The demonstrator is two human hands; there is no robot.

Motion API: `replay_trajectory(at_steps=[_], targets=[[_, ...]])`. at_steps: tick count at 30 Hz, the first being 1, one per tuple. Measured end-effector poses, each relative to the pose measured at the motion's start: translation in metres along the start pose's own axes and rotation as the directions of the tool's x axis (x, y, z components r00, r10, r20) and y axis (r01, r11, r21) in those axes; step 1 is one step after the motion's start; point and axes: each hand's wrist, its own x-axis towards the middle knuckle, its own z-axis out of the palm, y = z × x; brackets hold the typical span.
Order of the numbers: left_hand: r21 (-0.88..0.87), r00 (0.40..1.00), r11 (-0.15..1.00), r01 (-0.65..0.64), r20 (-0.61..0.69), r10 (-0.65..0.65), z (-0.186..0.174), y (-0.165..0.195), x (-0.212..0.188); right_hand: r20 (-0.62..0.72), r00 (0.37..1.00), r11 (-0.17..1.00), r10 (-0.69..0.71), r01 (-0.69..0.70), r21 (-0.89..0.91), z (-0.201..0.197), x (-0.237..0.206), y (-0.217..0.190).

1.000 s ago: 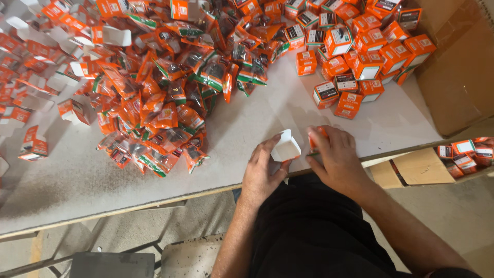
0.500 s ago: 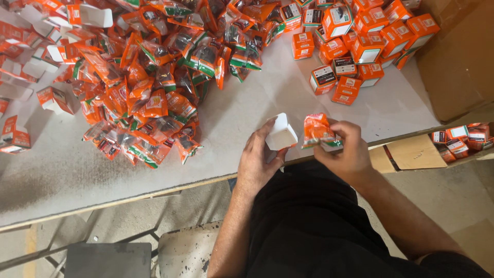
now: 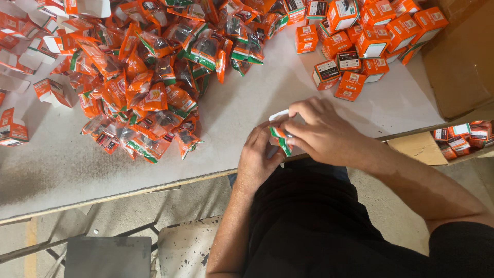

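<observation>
My left hand point(image 3: 260, 154) holds a small open white and orange carton point(image 3: 279, 116) at the table's front edge; the carton is mostly hidden by my fingers. My right hand point(image 3: 321, 131) presses an orange, white and green plastic packet point(image 3: 281, 139) against the carton's open end. Both hands meet above the white table point(image 3: 247, 108), just in front of my black-clad lap.
A big heap of orange plastic packets point(image 3: 154, 92) covers the table's left and middle. Closed orange cartons point(image 3: 360, 36) are grouped at the back right, flat empty cartons point(image 3: 31, 56) at the far left. A brown cardboard box point(image 3: 463, 56) stands at right, another with cartons point(image 3: 463, 136) below.
My hands have come together: the right hand, holding the packet apart from the carton before, now pushes it onto the carton in my left hand. The view has tilted down slightly.
</observation>
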Motion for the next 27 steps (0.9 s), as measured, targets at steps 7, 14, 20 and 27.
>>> replay_trajectory(at_steps=[7, 14, 20, 27], targets=[[0.027, 0.996, 0.999, -0.045, -0.077, 0.047, 0.001, 0.001, -0.005, -0.107, 0.983, 0.984, 0.15, -0.138, 0.11, 0.019, -0.011, 0.006], [0.169, 0.999, 0.984, -0.046, -0.004, 0.047, -0.001, 0.007, 0.0, -0.248, 0.968, 0.999, -0.033, 0.026, -0.03, 0.032, -0.02, 0.001], [0.193, 0.997, 0.98, 0.052, -0.072, -0.039, 0.004, 0.007, -0.008, -0.171, 0.921, 0.867, 0.351, -0.25, 0.432, 0.055, -0.012, 0.001], [0.237, 0.969, 0.952, -0.196, -0.099, 0.224, -0.002, 0.013, -0.009, -0.228, 0.864, 0.806, 0.449, -0.282, 0.52, 0.075, -0.009, -0.002]])
